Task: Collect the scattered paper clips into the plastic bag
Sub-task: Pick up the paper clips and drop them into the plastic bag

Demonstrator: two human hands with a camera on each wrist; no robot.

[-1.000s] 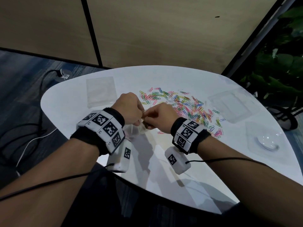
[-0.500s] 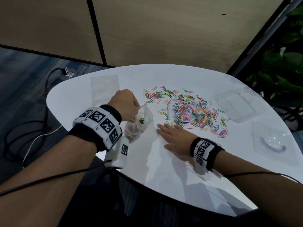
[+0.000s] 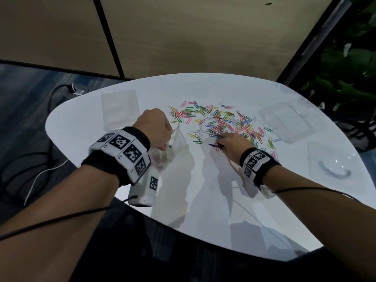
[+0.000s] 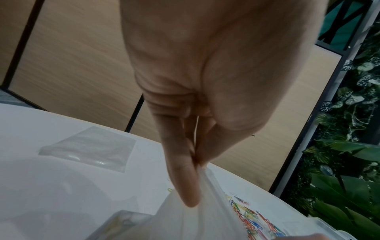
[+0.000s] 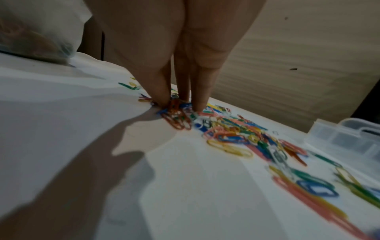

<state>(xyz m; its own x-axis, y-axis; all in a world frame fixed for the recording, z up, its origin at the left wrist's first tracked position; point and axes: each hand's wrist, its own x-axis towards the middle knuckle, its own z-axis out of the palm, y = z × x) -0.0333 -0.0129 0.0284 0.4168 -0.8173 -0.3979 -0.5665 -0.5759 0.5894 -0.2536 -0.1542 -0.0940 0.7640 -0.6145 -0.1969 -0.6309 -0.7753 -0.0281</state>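
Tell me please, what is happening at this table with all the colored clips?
A person is gathering paper clips from a white table into a clear plastic bag. The left hand pinches the bag's rim and holds it up, with a few clips already inside. The right hand reaches into the near edge of the pile, its fingers closing around a small bunch. Most clips lie loose on the table.

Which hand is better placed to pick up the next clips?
The right hand: its fingers already touch the clips. The left hand holds the bag open.
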